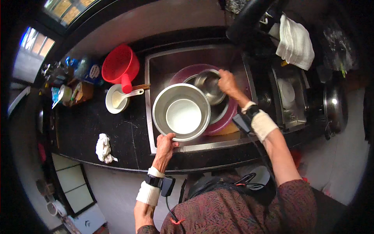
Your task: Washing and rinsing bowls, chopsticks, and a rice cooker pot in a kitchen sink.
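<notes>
My left hand [166, 146] grips the near rim of a round metal pot [183, 115], tilted so that its pale inside faces me. The pot hangs over the left front part of a stainless steel sink [148, 122]. Behind it, my right hand [228, 83] holds a smaller shiny metal bowl [208, 87] by its right edge. A purple plastic basin [233, 114] rests in the sink below both. Inside the basin another metal-rimmed vessel [223, 114] shows in part; the pot and bowl hide the rest of it.
On the black counter left of the sink are a red plastic dipper [117, 65], a white bowl [109, 103] with a white spoon [128, 96], chopsticks [141, 87] and a crumpled white cloth [103, 148]. A white towel [295, 44] hangs at right, above a metal drying rack [295, 117].
</notes>
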The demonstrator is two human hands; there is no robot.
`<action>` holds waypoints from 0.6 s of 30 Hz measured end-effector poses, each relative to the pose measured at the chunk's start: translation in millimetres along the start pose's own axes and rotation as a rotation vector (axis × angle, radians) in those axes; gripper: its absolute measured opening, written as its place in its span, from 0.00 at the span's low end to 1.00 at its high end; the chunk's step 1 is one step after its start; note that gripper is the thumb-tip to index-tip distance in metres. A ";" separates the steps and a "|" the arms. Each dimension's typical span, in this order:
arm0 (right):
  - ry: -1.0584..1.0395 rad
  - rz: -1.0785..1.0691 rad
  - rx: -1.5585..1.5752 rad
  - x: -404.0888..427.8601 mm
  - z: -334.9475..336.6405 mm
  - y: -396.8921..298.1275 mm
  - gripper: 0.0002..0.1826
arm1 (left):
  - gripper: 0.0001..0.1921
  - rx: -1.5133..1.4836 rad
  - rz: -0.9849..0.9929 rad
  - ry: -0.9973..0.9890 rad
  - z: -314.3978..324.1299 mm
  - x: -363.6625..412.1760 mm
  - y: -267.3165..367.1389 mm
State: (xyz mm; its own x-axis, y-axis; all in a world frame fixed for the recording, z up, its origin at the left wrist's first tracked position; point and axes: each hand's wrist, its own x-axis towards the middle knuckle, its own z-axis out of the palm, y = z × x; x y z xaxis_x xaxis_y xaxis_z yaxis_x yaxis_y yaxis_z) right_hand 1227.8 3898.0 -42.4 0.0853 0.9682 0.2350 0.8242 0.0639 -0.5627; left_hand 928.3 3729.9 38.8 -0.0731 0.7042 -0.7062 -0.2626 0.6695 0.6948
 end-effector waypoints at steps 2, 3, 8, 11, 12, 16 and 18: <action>-0.134 0.044 0.004 -16.3 29.8 -6.1 0.10 | 0.05 0.010 0.025 0.032 -1.3 2.3 -0.5; -0.245 0.136 0.045 -18.9 42.0 0.9 0.11 | 0.05 0.024 0.022 0.022 0.2 4.2 -0.5; -0.440 0.230 0.070 -32.2 67.6 -1.8 0.11 | 0.04 0.013 0.021 0.068 -6.8 13.0 -5.6; -0.481 0.298 0.085 -41.1 78.5 4.8 0.13 | 0.05 0.025 0.028 0.045 -12.5 18.9 -7.8; -0.503 0.321 0.070 -40.4 81.2 10.1 0.15 | 0.06 0.036 0.038 0.019 -11.4 19.8 -8.6; -0.430 0.309 0.033 -35.5 67.6 7.6 0.15 | 0.06 0.045 0.021 0.043 -7.5 20.1 -9.1; -0.212 0.171 0.127 -21.2 31.2 -14.3 0.15 | 0.06 0.063 0.029 0.034 -0.2 19.4 -6.4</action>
State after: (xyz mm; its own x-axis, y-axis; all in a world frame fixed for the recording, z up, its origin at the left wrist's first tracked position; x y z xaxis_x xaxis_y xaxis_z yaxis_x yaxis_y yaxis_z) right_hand 1196.8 3884.1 -64.1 0.0869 0.9956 -0.0351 0.7302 -0.0876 -0.6776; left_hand 928.4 3739.3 20.6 -0.1132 0.7159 -0.6890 -0.1989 0.6631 0.7216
